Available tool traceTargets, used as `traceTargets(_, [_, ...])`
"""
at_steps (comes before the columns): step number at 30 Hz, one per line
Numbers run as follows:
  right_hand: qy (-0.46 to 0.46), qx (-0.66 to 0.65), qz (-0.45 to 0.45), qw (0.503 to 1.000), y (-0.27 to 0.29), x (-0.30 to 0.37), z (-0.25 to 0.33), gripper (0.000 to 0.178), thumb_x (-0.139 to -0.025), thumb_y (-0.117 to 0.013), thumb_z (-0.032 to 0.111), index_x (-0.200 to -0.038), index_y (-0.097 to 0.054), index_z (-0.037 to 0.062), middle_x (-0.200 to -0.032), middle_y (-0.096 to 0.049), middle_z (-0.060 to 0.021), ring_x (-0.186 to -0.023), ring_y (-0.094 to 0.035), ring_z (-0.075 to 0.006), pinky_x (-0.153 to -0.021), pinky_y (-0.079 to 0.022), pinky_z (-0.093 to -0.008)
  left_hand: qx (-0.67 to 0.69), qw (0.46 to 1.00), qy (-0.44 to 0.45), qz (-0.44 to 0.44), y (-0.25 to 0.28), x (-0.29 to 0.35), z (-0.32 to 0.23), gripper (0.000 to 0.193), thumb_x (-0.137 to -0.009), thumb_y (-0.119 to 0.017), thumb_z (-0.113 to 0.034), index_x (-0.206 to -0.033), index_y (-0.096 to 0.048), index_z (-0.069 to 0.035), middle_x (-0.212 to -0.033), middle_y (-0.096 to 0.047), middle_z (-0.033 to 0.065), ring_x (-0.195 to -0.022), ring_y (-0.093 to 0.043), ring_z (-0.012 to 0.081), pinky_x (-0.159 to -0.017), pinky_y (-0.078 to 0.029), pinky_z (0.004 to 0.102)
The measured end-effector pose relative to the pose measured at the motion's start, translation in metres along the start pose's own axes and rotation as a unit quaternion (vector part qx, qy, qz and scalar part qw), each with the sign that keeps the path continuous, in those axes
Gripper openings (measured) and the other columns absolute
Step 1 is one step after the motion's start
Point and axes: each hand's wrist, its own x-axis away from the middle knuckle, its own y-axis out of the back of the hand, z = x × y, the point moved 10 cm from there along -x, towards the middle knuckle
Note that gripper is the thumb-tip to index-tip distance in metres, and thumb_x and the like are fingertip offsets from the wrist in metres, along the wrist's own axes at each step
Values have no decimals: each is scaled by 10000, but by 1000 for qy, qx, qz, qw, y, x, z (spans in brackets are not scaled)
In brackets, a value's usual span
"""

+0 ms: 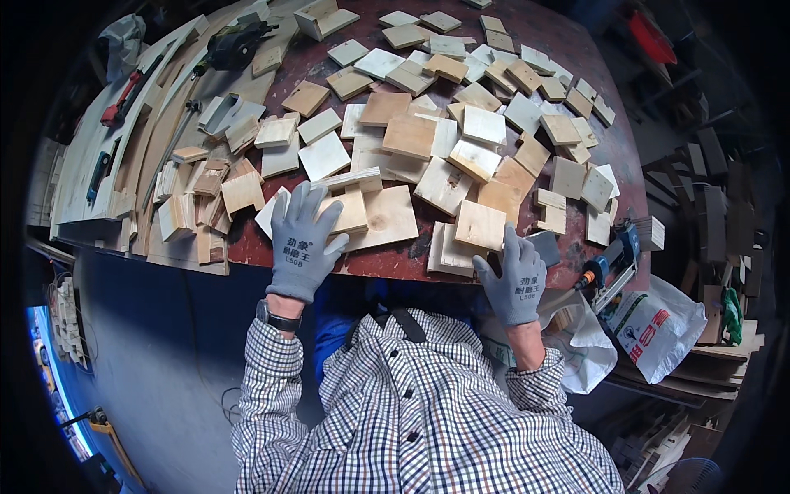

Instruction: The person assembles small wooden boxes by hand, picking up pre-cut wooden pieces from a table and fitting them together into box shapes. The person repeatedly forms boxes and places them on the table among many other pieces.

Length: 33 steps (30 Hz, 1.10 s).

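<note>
My left hand (303, 239), in a grey work glove, lies at the table's near edge with its fingers stretched and apart. Its fingertips rest by a wooden block (350, 212), and a thin wood strip (354, 179) lies just beyond. To the right of that block is a wider plywood piece (390, 216). My right hand (514, 278), gloved alike, has its thumb and index finger apart beside a small square wooden block (480, 225). That block sits on other pieces (448, 251); whether the fingers touch it I cannot tell. Neither hand grips anything visible.
Many loose wood pieces (409, 136) cover the dark red table (255, 240). Long boards (156, 140) with a red-handled tool (120, 103) and a black power tool (234, 45) lie left. At right are a blue clamp-like tool (619, 255) and a white sack (658, 325).
</note>
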Motion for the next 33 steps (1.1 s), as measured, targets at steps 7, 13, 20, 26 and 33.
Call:
traceTargets(7, [-22,-24,96,995,-26,31,16,832,-768,-861,533,-1353,-530,40,-1252,-611,-172,-1010,-665,-343,-830,-529,-451,122,984,128,-1,-8,10,39,1032,-714,-918,-349,-1598,-419,-165,-1689,-247,213,-1523,-309,435,-1247,-302,548])
traceTargets(13, [-19,9,170,985,-49,34,21,929,-779,-863,436,-1575,-455,187,-1302,-617,-177,-1003,-696,-356,-814,-563,-468,225,967,116,40,-30,3,42,889,-749,-888,-226,-1551,-507,-194,-1712,-242,232,-1576,-259,426,-1280,-287,487])
traceTargets(20, [88,-24,90,992,-48,32,18,526,-875,-770,307,-1384,-653,242,-962,-650,-21,-808,-656,-224,-708,-513,-422,208,969,122,56,-31,1,37,547,-773,-874,-178,-1265,-657,-81,-1704,-257,224,-1534,-349,419,-1242,-360,445])
traceTargets(26, [54,-210,67,974,-17,12,13,281,-949,-742,173,-1223,-747,106,-948,-695,-106,-813,-695,-271,-712,-558,-392,220,963,146,58,-25,3,34,517,-784,-850,-155,-1236,-628,-40,-1704,-253,241,-1544,-334,430,-1236,-364,435])
traceTargets(33, [-217,-574,174,771,-46,30,-10,343,-1074,-641,217,-1301,-707,-32,-954,-689,-39,-796,-646,-107,-684,-526,-256,210,965,150,54,-28,4,32,527,-796,-830,-221,-1245,-620,-43,-1705,-259,231,-1545,-333,424,-1234,-365,456])
